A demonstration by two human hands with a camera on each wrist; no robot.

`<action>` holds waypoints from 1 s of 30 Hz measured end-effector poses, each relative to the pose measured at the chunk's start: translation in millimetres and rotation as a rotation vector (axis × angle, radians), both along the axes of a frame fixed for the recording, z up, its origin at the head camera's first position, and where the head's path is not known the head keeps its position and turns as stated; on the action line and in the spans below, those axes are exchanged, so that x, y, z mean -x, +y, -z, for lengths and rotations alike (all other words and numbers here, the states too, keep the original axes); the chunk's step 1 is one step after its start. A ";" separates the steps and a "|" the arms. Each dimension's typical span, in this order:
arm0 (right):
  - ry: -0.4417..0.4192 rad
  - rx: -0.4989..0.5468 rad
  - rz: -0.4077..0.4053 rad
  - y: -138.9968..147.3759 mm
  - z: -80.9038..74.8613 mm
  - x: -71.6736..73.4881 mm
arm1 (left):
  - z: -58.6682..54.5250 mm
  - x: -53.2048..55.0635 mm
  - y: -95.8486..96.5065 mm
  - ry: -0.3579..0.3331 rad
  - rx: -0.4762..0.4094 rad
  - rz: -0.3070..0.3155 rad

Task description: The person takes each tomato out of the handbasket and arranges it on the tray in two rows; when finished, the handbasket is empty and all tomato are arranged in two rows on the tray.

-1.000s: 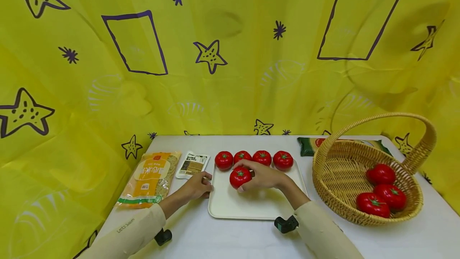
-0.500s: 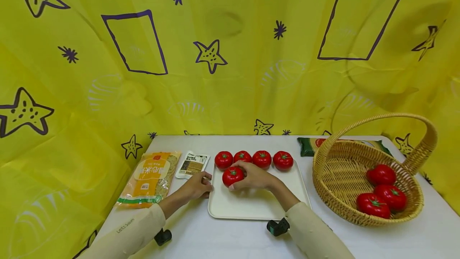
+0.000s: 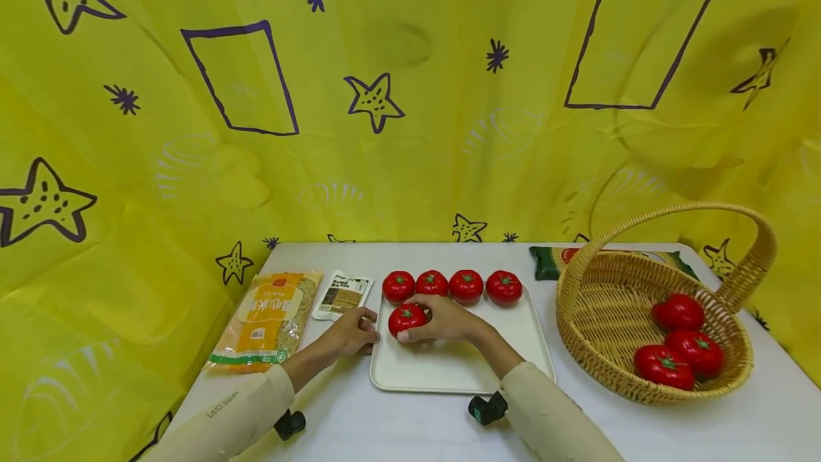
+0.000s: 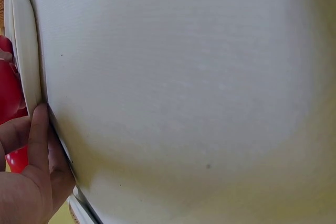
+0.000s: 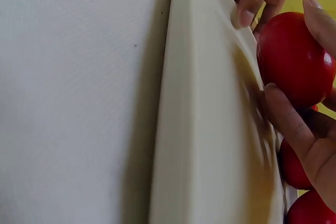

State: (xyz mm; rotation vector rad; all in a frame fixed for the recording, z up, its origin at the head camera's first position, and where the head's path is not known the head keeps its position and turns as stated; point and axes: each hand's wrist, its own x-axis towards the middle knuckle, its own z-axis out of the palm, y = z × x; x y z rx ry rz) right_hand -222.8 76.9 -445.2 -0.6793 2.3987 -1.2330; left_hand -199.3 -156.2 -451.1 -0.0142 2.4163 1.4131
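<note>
My right hand [image 3: 444, 318] grips a red tomato [image 3: 405, 321] between thumb and fingers, at the left side of the cream tray [image 3: 449, 375]. In the right wrist view the tomato [image 5: 294, 59] sits between the thumb and fingers, close to the tray surface; whether it touches cannot be told. My left hand [image 3: 353, 331] pinches the tray's left rim, its thumb on the rim and fingers along the outer side, as the left wrist view shows with the hand [image 4: 34, 166]. Behind the held tomato, several tomatoes [image 3: 466, 286] stand in a row along the tray's far edge.
At the right stands a wicker basket [image 3: 599, 319] with a tall handle and 3 tomatoes [image 3: 664, 366] inside. Behind it lies a green packet [image 3: 547, 264]. An orange noodle-like bag [image 3: 266, 312] and a small white pouch [image 3: 344, 294] lie left of the tray.
My right hand has moved left across the tray with the tomato, toward the left rim and below the leftmost tomato of the row. The left hand has stayed on the rim.
</note>
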 end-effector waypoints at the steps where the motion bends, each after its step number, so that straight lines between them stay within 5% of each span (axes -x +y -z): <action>1: 0.001 0.003 0.002 -0.8 0.5 0.0 | 0.5 0.2 -0.2 -0.003 0.000 -0.001; 30: 0.046 0.022 0.072 -22.9 1.1 -5.0 | 0.9 1.3 0.7 0.007 0.015 0.009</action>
